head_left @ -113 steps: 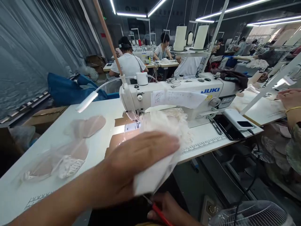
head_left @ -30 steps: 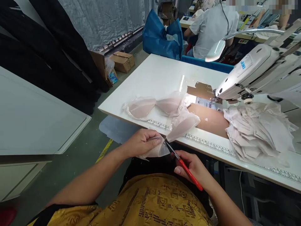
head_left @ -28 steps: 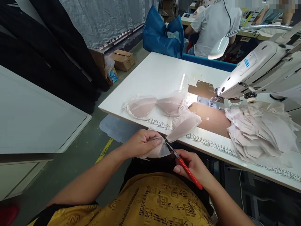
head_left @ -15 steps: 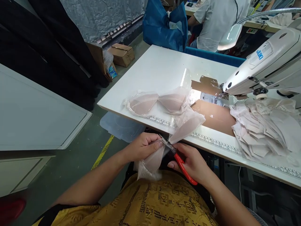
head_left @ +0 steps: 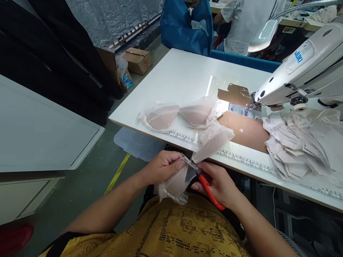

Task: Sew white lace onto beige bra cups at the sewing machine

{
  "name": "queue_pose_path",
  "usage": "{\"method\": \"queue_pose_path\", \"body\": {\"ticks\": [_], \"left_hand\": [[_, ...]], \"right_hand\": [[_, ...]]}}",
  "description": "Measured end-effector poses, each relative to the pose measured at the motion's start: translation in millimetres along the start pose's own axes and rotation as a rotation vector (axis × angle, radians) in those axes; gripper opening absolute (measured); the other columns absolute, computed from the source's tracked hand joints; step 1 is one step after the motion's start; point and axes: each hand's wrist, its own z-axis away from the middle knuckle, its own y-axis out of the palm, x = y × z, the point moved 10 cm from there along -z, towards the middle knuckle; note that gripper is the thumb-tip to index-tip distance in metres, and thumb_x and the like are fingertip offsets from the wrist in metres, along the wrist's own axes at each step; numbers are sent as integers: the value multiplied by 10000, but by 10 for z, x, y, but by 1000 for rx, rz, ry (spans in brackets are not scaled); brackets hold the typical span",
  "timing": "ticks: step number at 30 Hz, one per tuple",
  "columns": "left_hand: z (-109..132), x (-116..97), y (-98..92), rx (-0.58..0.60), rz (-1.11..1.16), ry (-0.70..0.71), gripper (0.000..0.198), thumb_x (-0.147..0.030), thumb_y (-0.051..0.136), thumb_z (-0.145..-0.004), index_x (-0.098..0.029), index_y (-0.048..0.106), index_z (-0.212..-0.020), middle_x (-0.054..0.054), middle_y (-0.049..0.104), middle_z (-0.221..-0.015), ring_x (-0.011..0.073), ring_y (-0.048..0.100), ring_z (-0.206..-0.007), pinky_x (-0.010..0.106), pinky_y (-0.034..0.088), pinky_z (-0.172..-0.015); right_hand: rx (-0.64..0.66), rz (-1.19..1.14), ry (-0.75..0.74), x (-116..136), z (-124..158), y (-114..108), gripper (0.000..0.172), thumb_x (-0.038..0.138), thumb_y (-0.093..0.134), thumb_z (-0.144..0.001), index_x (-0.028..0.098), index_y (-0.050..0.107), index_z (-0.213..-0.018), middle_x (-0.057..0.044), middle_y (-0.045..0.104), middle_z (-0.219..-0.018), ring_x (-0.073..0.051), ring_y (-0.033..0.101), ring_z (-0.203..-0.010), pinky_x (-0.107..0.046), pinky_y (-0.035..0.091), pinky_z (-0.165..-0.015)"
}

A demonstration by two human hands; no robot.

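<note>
My left hand point(head_left: 167, 167) pinches the edge of a pale pink, lace-trimmed bra point(head_left: 174, 184) whose cup hangs down over my lap. In my right hand point(head_left: 218, 182) is a pair of scissors point(head_left: 207, 191) with red handles. Its metal blades lie at the bra's edge, close to my left fingertips; whether they are cutting through cannot be made out. From there a strip of the same pale fabric point(head_left: 211, 144) runs up onto the table. Two joined bra cups point(head_left: 163, 117) with lace edging lie near the table's front edge.
A white sewing machine point(head_left: 297, 67) stands at the right of the table point(head_left: 184, 71), under a lamp point(head_left: 264, 35). Beside it sits a heap of pale fabric pieces point(head_left: 302, 142). Behind are a blue bag point(head_left: 184, 28) and a seated person point(head_left: 241, 28). A cardboard box point(head_left: 138, 60) is on the floor.
The hanging cup has swung slightly, and its lower lace edge now shows clearly. Both hands and the scissors stay almost in place; the view has shifted a little.
</note>
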Motion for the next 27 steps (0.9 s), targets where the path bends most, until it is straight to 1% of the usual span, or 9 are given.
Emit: {"method": "queue_pose_path", "body": {"ticks": [4, 10, 13, 16, 18, 21, 23, 25, 27], "left_hand": [[0, 22, 3, -6, 0, -8, 362, -401, 523, -920, -81, 683, -870, 57, 645, -767, 135, 569, -676, 214, 434, -593], [-14, 29, 0, -10, -11, -20, 352, -397, 523, -917, -89, 671, -832, 47, 637, -756, 131, 567, -668, 212, 440, -591], [-29, -4, -1, -20, -6, 1, 340, -385, 529, -918, -96, 680, -821, 40, 634, -746, 118, 557, -659, 195, 433, -576], [-37, -26, -5, -34, 4, 28, 322, -373, 531, -922, -102, 701, -884, 57, 667, -800, 134, 591, -713, 204, 461, -622], [-32, -10, -1, -49, 14, 35, 320, -370, 526, -928, -107, 708, -932, 73, 687, -842, 155, 620, -761, 225, 486, -669], [-7, 4, 71, -51, 35, 83, 296, -352, 539, -926, -129, 728, -968, 104, 699, -996, 217, 644, -973, 293, 506, -847], [15, 7, 143, -59, 46, 131, 282, -339, 542, -926, -148, 740, -986, 119, 671, -1138, 255, 588, -1145, 337, 466, -973], [37, 24, 174, -117, 47, 167, 291, -340, 523, -936, -159, 744, -989, 121, 641, -1214, 265, 555, -1201, 352, 448, -1013], [56, 47, 160, -214, 33, 193, 295, -354, 520, -935, -167, 739, -997, 113, 643, -1211, 262, 581, -1160, 349, 470, -991]], "right_hand": [[-1, -5, 26, -63, 15, 12, 326, 348, 694, -809, 184, 633, -1083, -30, 660, -843, -157, 573, -697, -231, 452, -666], [-31, 82, -9, -105, 49, -11, 248, 352, 662, -832, 174, 642, -1003, -9, 634, -712, -121, 502, -576, -208, 388, -557], [-56, 95, -10, -130, 55, -28, 237, 368, 654, -836, 167, 645, -961, 0, 610, -670, -114, 478, -555, -206, 375, -540], [-74, 45, -9, -157, 64, -25, 233, 378, 646, -844, 163, 641, -934, 8, 590, -653, -109, 481, -554, -200, 382, -535], [-108, 35, -47, -139, 94, -39, 235, 385, 648, -843, 160, 636, -909, 23, 556, -618, -103, 468, -535, -196, 376, -516], [-199, 89, -157, -13, 198, -131, 232, 391, 651, -845, 169, 626, -905, 33, 539, -599, -102, 467, -518, -199, 372, -495], [-293, 174, -248, 165, 289, -277, 218, 362, 658, -845, 181, 612, -958, 35, 547, -607, -106, 478, -514, -207, 370, -491], [-413, 311, -331, 422, 359, -484, 208, 274, 645, -850, 193, 591, -1034, 37, 537, -611, -112, 472, -511, -217, 349, -481], [-516, 474, -390, 711, 353, -679, 249, 194, 595, -854, 205, 578, -1102, 23, 534, -633, -129, 469, -534, -234, 336, -487]]}}
